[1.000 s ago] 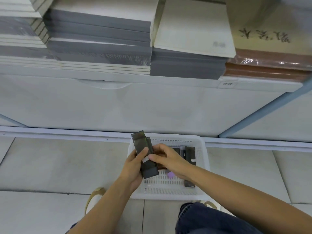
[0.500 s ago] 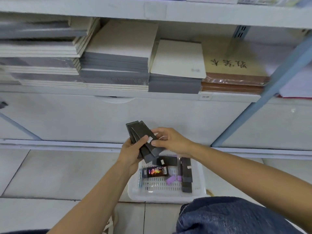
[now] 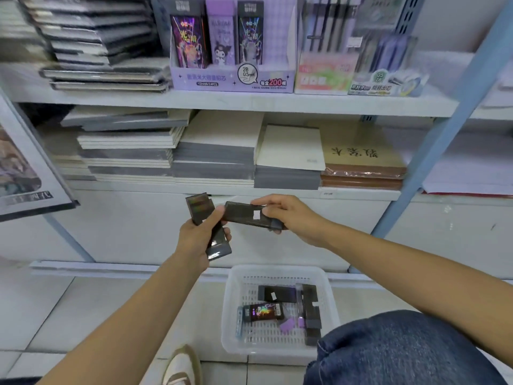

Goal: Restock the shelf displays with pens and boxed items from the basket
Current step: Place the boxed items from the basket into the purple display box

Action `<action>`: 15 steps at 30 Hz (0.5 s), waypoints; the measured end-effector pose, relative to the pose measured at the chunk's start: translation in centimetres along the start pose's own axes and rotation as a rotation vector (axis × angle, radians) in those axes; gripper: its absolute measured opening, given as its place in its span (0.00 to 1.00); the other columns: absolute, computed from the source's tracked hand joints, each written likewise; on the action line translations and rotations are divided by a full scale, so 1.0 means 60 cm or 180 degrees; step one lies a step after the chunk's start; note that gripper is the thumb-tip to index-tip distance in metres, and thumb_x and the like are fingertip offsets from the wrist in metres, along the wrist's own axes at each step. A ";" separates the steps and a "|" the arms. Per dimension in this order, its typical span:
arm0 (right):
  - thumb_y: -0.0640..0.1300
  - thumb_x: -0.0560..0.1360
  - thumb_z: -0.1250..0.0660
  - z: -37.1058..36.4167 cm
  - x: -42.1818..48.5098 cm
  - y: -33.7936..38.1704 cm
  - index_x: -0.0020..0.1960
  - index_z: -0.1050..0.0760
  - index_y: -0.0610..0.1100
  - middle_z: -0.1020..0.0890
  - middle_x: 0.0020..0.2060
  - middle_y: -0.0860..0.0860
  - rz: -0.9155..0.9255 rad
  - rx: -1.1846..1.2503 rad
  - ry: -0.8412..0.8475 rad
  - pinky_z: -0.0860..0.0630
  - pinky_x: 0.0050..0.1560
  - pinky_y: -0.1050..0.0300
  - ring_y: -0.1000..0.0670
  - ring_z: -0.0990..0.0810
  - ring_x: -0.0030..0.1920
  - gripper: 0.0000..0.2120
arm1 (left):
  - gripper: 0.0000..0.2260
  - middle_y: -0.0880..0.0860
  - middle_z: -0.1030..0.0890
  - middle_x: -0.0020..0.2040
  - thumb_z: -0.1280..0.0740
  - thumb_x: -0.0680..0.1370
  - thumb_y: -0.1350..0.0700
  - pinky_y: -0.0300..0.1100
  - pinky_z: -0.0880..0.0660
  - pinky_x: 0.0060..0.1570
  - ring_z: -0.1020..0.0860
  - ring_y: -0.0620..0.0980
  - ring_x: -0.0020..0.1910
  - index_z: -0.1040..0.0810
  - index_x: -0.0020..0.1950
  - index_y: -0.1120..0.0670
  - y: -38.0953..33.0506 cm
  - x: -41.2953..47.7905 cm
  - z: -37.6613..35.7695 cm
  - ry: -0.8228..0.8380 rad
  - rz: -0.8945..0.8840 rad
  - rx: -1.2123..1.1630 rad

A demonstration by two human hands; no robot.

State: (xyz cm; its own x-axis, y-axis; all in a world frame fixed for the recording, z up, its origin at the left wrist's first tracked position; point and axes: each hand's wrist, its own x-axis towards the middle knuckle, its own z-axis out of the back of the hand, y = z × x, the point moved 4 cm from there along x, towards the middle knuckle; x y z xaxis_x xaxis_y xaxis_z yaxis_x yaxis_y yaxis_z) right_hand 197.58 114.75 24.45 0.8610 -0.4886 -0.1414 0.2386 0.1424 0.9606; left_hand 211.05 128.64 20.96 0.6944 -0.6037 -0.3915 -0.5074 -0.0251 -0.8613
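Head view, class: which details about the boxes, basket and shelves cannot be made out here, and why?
All in the head view:
- The dark boxes in the left hand: count unclear; fingers cover the stack.
- The flat box in the right hand: white label too small to read.
- The basket: near right corner hidden by the denim knee.
- The notebooks, top shelf: blurred.
- The pen display: top cut off by the frame edge.

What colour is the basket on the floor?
The basket is white, with a slotted bottom; the head view shows it clearly.
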 end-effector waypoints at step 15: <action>0.33 0.74 0.31 0.011 -0.025 0.179 0.55 0.23 0.38 0.18 0.46 0.43 0.1152 0.0697 -0.0026 0.18 0.46 0.56 0.46 0.18 0.42 0.11 | 0.10 0.58 0.16 0.37 0.28 0.76 0.56 0.41 0.22 0.29 0.22 0.50 0.25 0.21 0.50 0.63 -0.146 -0.050 -0.010 0.0586 -0.0211 0.0827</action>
State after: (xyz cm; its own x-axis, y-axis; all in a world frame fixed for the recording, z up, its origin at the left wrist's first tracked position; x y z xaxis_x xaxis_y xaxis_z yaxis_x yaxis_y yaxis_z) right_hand 198.54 116.47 35.12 0.8679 -0.4476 0.2155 -0.1805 0.1201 0.9762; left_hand 213.06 130.19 29.86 0.6057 -0.7420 -0.2871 -0.3005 0.1208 -0.9461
